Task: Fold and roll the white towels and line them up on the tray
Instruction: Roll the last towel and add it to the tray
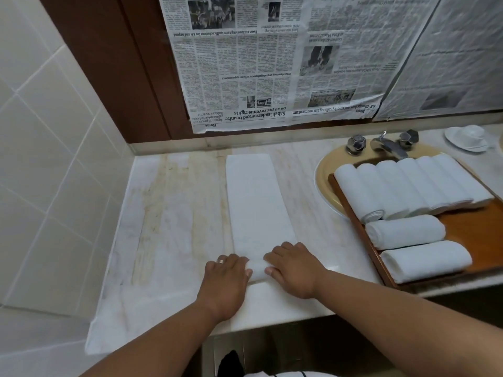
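Observation:
A white towel [257,202], folded into a long narrow strip, lies on the marble counter and runs away from me. Its near end is curled into a small roll [257,270]. My left hand [227,278] and my right hand [295,268] grip that roll from either side, fingers curled over it. To the right, a wooden tray [351,210] rests across the sink and carries several rolled white towels [405,186] side by side, with two more rolls [424,261] lying crosswise at its near end.
A cream sink basin [324,172] with a chrome tap [386,145] sits behind the tray. A white dish [466,138] stands at the back right. Newspaper [272,63] covers the wall behind. Tiled wall [49,159] bounds the counter's left side.

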